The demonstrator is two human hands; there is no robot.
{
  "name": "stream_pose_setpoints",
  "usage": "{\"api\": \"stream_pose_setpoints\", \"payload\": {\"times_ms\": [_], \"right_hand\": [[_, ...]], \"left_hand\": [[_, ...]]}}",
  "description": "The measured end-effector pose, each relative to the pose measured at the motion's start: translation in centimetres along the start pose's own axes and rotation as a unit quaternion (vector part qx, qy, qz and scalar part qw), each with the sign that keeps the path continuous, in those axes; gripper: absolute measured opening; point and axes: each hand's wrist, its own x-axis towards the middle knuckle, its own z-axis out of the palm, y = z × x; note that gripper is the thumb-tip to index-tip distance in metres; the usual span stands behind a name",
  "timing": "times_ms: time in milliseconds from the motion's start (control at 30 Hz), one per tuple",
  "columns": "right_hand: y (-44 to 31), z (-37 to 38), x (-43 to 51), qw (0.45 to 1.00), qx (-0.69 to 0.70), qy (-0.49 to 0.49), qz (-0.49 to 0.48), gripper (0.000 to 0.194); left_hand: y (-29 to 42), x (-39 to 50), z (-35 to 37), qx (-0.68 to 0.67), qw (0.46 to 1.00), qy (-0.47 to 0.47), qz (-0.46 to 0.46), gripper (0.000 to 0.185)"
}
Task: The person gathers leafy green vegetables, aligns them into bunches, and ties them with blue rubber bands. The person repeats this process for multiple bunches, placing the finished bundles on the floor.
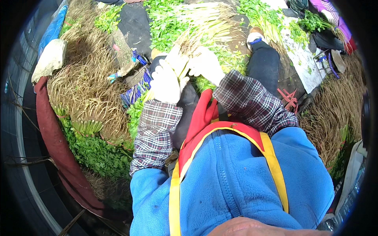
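Note:
My left hand [166,84], in a white glove bleached by glare, grips a small bunch of celery stalks [183,66]. Their tangled brown roots [188,47] point away from me, and leaves [135,113] hang out below beside my left sleeve. My right hand [208,63], also gloved in white, has its fingers curled against the stalks and roots from the right. Glare hides whether those fingers grip anything. Beyond both hands lies a large pile of loose celery [203,20], leaves to the left and roots to the right.
Root-ended bundles of celery [85,67] are packed along the left, more [333,109] at right. Blue-wrapped ties [137,90] lie left of my knee, red strips [289,98] right of it. Another person's gloved hand [327,16] is at upper right, near a white sheet [304,65].

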Motion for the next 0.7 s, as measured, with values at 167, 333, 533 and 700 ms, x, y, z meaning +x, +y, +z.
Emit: {"api": "stream_pose_setpoints", "payload": {"times_ms": [167,333,533,700], "right_hand": [[-3.7,-1.6,-1.1,0.959,-0.267,-0.072,-0.067,0.032],[-8.2,-2.9,-1.9,0.729,-0.523,-0.054,-0.438,0.063],[-6.7,-0.5,2.2,0.676,-0.588,-0.203,-0.396,0.065],[-4.8,-1.5,1.8,0.586,-0.605,-0.159,-0.515,0.085]], "left_hand": [[-0.3,-0.2,0.7,0.049,0.998,0.030,0.004,0.093],[-0.1,-0.2,0.7,0.061,0.997,0.036,0.020,0.088],[0.0,-0.4,0.3,0.033,0.999,0.013,0.041,0.090],[-0.6,-0.7,0.0,0.012,0.998,0.010,0.061,0.087]]}}
